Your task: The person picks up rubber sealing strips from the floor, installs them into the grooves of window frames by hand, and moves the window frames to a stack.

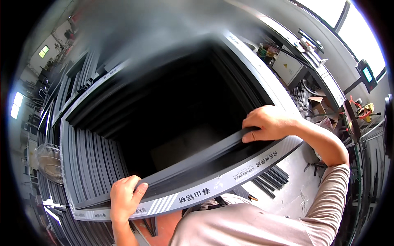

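Note:
Several dark grey metal frames, rectangular and hollow in the middle, stand stacked in front of me. The nearest frame (225, 185) has pale printed protective film along its outer edge. Just inside it runs a grey frame bar (193, 153), with a dark gap between the two toward the right. My left hand (124, 197) is closed over this bar near the left corner, thumb and fingers bent. Farther right, my right hand (269, 124) pinches the same bar between thumb and curled fingers. The undersides of both grips are hidden.
A wire-guarded fan (50, 162) stands at the left beside more stacked profiles. Loose dark bars (271, 180) lie on the floor at the right. Beyond them are a workbench, a white cabinet (287, 65) and a small screen on an arm (366, 75). The far top is blurred.

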The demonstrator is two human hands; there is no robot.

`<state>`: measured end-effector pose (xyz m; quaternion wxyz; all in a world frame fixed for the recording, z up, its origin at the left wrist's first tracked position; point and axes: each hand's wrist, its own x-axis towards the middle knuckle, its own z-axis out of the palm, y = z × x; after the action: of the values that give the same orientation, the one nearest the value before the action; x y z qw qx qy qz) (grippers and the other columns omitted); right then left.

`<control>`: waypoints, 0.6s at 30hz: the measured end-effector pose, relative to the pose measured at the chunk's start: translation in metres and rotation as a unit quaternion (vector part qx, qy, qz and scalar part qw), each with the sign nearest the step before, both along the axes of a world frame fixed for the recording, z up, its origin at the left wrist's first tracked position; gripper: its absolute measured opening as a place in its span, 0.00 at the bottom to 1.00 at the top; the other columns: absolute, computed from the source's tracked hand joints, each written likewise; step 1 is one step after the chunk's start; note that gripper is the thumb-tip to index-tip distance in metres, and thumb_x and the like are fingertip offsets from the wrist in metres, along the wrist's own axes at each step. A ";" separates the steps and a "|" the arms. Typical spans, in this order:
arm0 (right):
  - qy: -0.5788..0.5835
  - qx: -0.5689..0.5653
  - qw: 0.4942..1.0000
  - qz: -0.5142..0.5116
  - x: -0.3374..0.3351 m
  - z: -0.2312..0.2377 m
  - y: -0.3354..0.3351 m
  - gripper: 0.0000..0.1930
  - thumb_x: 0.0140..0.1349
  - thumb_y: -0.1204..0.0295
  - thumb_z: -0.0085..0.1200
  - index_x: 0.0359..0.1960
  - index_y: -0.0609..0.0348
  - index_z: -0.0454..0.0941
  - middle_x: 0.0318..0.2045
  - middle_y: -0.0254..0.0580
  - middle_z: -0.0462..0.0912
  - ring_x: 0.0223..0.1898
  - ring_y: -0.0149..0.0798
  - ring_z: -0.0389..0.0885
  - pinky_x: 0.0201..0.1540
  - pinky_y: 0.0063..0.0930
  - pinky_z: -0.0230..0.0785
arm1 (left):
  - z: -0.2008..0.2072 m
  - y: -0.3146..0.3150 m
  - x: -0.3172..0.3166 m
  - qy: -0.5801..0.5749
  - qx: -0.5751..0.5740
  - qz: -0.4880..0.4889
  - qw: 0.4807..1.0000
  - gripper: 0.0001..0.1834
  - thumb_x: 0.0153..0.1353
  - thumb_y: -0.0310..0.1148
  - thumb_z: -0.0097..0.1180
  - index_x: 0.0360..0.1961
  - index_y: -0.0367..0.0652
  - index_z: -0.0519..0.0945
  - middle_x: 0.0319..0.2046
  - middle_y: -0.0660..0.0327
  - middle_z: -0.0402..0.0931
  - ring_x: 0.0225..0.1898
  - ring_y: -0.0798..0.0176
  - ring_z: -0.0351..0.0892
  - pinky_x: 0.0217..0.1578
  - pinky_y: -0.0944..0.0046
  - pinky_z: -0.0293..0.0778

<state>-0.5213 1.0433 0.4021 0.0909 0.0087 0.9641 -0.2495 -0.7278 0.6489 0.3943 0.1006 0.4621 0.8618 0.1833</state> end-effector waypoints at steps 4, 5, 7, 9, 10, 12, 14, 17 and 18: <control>-0.018 0.018 1.000 -0.007 -0.001 0.011 -0.009 0.24 0.60 0.48 0.56 0.36 0.61 0.82 0.28 0.52 0.81 0.34 0.53 0.81 0.38 0.41 0.73 | 0.002 -0.005 -0.002 -0.006 -0.018 0.003 1.000 0.26 0.63 0.54 0.53 0.28 0.37 0.77 0.18 0.53 0.73 0.23 0.47 0.74 0.25 0.55 0.68; -0.039 0.022 0.999 -0.015 -0.001 0.011 -0.011 0.24 0.60 0.48 0.56 0.36 0.60 0.83 0.27 0.51 0.81 0.33 0.53 0.81 0.37 0.41 0.73 | 0.002 -0.006 -0.001 -0.006 -0.020 0.003 1.000 0.26 0.63 0.54 0.53 0.28 0.37 0.77 0.18 0.53 0.73 0.23 0.47 0.74 0.25 0.55 0.68; -0.017 0.039 0.999 -0.005 0.002 0.007 -0.011 0.26 0.60 0.46 0.56 0.36 0.61 0.83 0.27 0.51 0.81 0.34 0.53 0.81 0.38 0.41 0.73 | 0.002 -0.007 -0.003 -0.012 -0.011 -0.010 1.000 0.26 0.63 0.54 0.53 0.28 0.37 0.78 0.18 0.54 0.72 0.22 0.48 0.73 0.24 0.55 0.67; 0.066 0.067 0.995 0.025 0.010 0.003 -0.014 0.34 0.57 0.39 0.55 0.41 0.64 0.81 0.31 0.50 0.81 0.40 0.52 0.81 0.46 0.43 0.71 | -0.001 -0.008 -0.006 -0.010 0.000 -0.014 1.000 0.26 0.63 0.54 0.53 0.28 0.37 0.77 0.17 0.54 0.72 0.22 0.48 0.73 0.24 0.55 0.66; 0.064 0.080 0.994 0.041 0.015 0.011 -0.020 0.43 0.51 0.35 0.57 0.48 0.69 0.76 0.38 0.51 0.80 0.46 0.52 0.79 0.55 0.44 0.66 | -0.003 -0.009 -0.006 -0.012 0.010 -0.019 1.000 0.26 0.63 0.54 0.53 0.28 0.37 0.77 0.17 0.54 0.71 0.21 0.48 0.73 0.24 0.55 0.66; 0.094 0.102 0.989 0.055 0.022 0.024 -0.030 0.51 0.42 0.34 0.64 0.54 0.71 0.71 0.45 0.54 0.78 0.52 0.52 0.76 0.63 0.48 0.60 | -0.003 -0.009 -0.007 -0.008 0.028 -0.021 0.999 0.25 0.63 0.53 0.53 0.27 0.38 0.77 0.17 0.54 0.71 0.21 0.48 0.73 0.23 0.55 0.66; 0.096 0.125 0.986 0.055 0.029 0.029 -0.040 0.54 0.38 0.35 0.68 0.56 0.72 0.70 0.48 0.55 0.76 0.54 0.52 0.74 0.64 0.50 0.57 | -0.003 -0.010 -0.007 -0.002 0.028 -0.019 0.999 0.23 0.63 0.51 0.54 0.27 0.39 0.77 0.17 0.55 0.70 0.20 0.49 0.73 0.22 0.57 0.66; 0.097 0.132 0.986 0.040 0.032 0.026 -0.045 0.57 0.32 0.38 0.73 0.57 0.73 0.68 0.52 0.56 0.73 0.57 0.53 0.72 0.67 0.54 0.52 | 0.001 -0.008 -0.006 -0.004 0.026 -0.013 1.000 0.21 0.63 0.49 0.55 0.27 0.39 0.78 0.17 0.56 0.71 0.20 0.50 0.72 0.22 0.58 0.65; 0.095 0.119 0.988 0.029 0.031 0.025 -0.045 0.57 0.30 0.40 0.74 0.58 0.73 0.68 0.53 0.57 0.73 0.58 0.53 0.71 0.68 0.56 0.49 | 0.001 -0.008 -0.005 -0.005 0.026 -0.012 1.000 0.21 0.63 0.49 0.55 0.27 0.39 0.78 0.17 0.56 0.71 0.20 0.50 0.72 0.22 0.58 0.65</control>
<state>-0.4900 0.9987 0.4267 0.0041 -0.0325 0.9910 -0.1301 -0.7331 0.6412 0.3953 0.0957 0.4741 0.8506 0.2066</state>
